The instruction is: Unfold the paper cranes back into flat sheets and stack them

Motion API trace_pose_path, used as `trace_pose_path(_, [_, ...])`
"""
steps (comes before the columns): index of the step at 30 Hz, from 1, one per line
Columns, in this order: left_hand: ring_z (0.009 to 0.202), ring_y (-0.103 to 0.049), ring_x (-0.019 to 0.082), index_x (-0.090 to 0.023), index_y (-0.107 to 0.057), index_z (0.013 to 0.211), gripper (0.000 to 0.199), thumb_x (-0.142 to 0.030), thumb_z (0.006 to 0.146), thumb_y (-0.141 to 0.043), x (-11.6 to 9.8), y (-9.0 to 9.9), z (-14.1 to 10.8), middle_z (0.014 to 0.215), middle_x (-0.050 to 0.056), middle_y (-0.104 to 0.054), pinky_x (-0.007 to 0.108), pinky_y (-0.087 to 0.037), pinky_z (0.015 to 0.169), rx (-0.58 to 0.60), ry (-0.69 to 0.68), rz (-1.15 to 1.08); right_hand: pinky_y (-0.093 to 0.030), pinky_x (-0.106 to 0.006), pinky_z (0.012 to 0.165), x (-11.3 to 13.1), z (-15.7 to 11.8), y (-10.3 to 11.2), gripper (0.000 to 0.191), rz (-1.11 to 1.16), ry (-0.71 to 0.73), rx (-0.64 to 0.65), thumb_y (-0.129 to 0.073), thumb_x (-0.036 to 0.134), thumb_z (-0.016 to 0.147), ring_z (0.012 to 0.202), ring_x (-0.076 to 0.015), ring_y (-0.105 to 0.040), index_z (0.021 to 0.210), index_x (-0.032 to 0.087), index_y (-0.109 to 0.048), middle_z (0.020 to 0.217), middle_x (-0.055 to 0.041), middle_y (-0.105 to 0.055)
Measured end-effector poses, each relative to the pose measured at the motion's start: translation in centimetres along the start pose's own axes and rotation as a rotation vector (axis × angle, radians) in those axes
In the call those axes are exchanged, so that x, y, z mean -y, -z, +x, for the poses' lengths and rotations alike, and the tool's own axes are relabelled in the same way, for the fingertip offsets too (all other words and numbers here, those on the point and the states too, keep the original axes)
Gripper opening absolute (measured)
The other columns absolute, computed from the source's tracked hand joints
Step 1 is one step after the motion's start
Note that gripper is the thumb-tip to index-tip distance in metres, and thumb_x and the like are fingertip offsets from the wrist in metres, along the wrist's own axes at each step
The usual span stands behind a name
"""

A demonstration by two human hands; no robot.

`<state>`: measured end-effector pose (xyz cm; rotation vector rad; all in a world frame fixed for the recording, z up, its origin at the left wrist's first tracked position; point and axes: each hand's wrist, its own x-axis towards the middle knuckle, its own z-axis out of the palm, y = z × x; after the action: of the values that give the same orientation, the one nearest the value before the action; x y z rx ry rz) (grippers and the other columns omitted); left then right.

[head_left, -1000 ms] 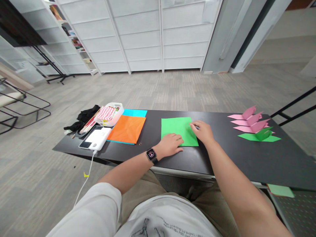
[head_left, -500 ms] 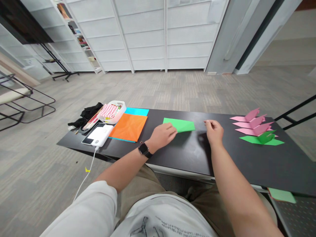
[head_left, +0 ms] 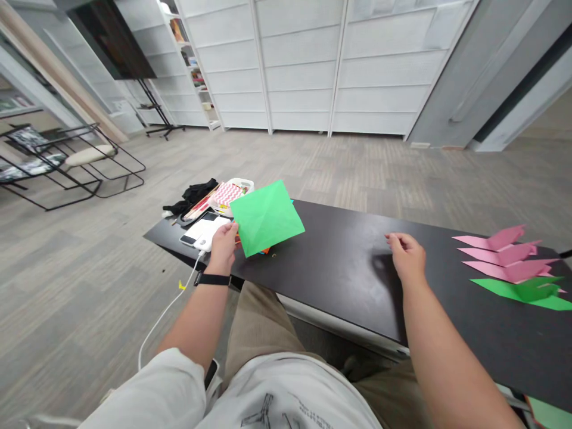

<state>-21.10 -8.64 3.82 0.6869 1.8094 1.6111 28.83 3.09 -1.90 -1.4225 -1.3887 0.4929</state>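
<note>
My left hand (head_left: pixel 224 241) pinches a green square sheet of paper (head_left: pixel 270 217) by its left corner. The sheet is tilted above the table's left part, with faint crease lines across it. Behind it, orange paper (head_left: pixel 264 251) is mostly hidden, only its edges showing. My right hand (head_left: pixel 407 255) hovers over the table with fingers curled in, and nothing shows between them. To its right stand folded pink paper birds (head_left: pixel 504 255) in a row, with a folded green paper bird (head_left: pixel 522 291) at the near end.
On the black table (head_left: pixel 339 262), a white power bank (head_left: pixel 213 231) with a cable lies left of my left hand, by a phone. A white plastic box (head_left: pixel 241 185) and black cloth (head_left: pixel 199 192) are behind them. Pale green paper (head_left: pixel 547 411) lies low at right.
My left hand has moved left and up, carrying the green sheet, which is now spread open as a square over the orange paper. The view has turned left; my right hand stays curled.
</note>
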Motion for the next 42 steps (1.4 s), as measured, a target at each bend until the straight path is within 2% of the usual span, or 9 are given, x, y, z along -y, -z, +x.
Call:
trace_pose_path(4, [0.063,-0.069,0.018,-0.023,-0.056,0.101,0.028,-0.037,0.089,-0.077,1.6,2.7,-1.6,0.075,-0.001,-0.069,0.031,-0.057,0.064,-0.036,-0.007,0.277,-0.055,-0.042,0.087,0.3,-0.1,-0.1,0.037,-0.042,0.025,0.031,-0.063,0.053,0.088,0.092,-0.0278,-0.073,0.09,0.021,-0.081,0.097,-0.0105,-0.081])
trace_pose_path(7, [0.083,-0.074,0.026,-0.025,-0.064,0.099,0.022,-0.043,0.091,-0.074,1.6,3.1,-2.6,0.077,0.002,-0.07,0.038,-0.058,0.079,-0.014,-0.33,0.662,-0.054,-0.041,0.085,0.4,0.0,-0.2,0.037,-0.071,0.039,0.045,-0.062,0.052,0.088,0.089,-0.0277,-0.072,0.091,0.021,-0.082,0.096,-0.0101,-0.081])
trace_pose_path(10, [0.114,-0.072,0.029,-0.024,-0.07,0.117,0.029,-0.047,0.099,-0.063,1.2,1.3,-2.7,0.112,0.01,-0.077,0.047,-0.054,0.107,0.257,-0.695,0.876,-0.053,-0.041,0.083,0.3,0.1,-0.2,0.037,-0.097,0.055,0.052,-0.061,0.052,0.087,0.087,-0.0275,-0.071,0.089,0.022,-0.082,0.096,-0.01,-0.081])
trace_pose_path(13, [0.147,-0.055,0.03,-0.025,-0.065,0.142,0.051,-0.053,0.1,-0.062,1.2,-1.4,-1.8,0.152,0.011,-0.064,0.05,-0.035,0.13,0.591,-0.881,0.979,-0.053,-0.04,0.083,0.2,0.1,-0.1,0.036,-0.11,0.056,0.047,-0.061,0.052,0.087,0.087,-0.0276,-0.071,0.089,0.022,-0.081,0.095,-0.0099,-0.081])
trace_pose_path(16, [0.158,-0.041,0.033,-0.021,-0.051,0.159,0.073,-0.062,0.1,-0.058,1.8,-3.1,-0.6,0.168,0.013,-0.048,0.056,-0.024,0.135,0.684,-0.838,1.132,-0.053,-0.041,0.083,-0.1,0.1,0.0,0.036,-0.111,0.043,0.045,-0.062,0.052,0.088,0.087,-0.0278,-0.071,0.091,0.022,-0.082,0.095,-0.0098,-0.081])
trace_pose_path(21, [0.166,-0.028,0.034,-0.019,-0.035,0.169,0.079,-0.067,0.107,-0.037,3.2,-3.7,1.9,0.177,0.015,-0.032,0.058,-0.021,0.135,0.618,-0.722,1.288,-0.052,-0.043,0.087,-0.2,0.3,-0.2,0.036,-0.121,0.039,0.046,-0.061,0.052,0.088,0.091,-0.0286,-0.072,0.091,0.023,-0.081,0.096,-0.0096,-0.08])
trace_pose_path(26, [0.167,-0.023,0.04,-0.017,-0.035,0.169,0.082,-0.068,0.104,-0.042,3.5,-3.8,4.4,0.177,0.019,-0.031,0.063,-0.016,0.134,0.459,-0.656,1.383,-0.052,-0.043,0.086,-0.1,0.6,-0.4,0.037,-0.141,0.036,0.061,-0.061,0.055,0.088,0.089,-0.0284,-0.071,0.088,0.023,-0.081,0.093,-0.0092,-0.08])
trace_pose_path(30, [0.163,-0.033,0.036,-0.016,-0.04,0.166,0.072,-0.056,0.107,-0.042,3.3,-3.8,4.8,0.175,0.019,-0.035,0.055,-0.023,0.134,0.304,-0.723,1.315,-0.053,-0.043,0.084,-0.1,0.7,-0.5,0.039,-0.137,0.033,0.058,-0.061,0.057,0.088,0.088,-0.0286,-0.071,0.089,0.024,-0.081,0.093,-0.0086,-0.08])
trace_pose_path(42, [0.165,-0.026,0.043,-0.021,-0.04,0.167,0.073,-0.063,0.107,-0.038,4.3,-4.6,4.3,0.178,0.018,-0.029,0.075,-0.02,0.129,0.326,-0.524,1.312,-0.052,-0.042,0.087,-0.3,0.8,-0.6,0.034,-0.152,0.003,0.083,-0.061,0.052,0.087,0.092,-0.0288,-0.072,0.09,0.024,-0.081,0.096,-0.0081,-0.08])
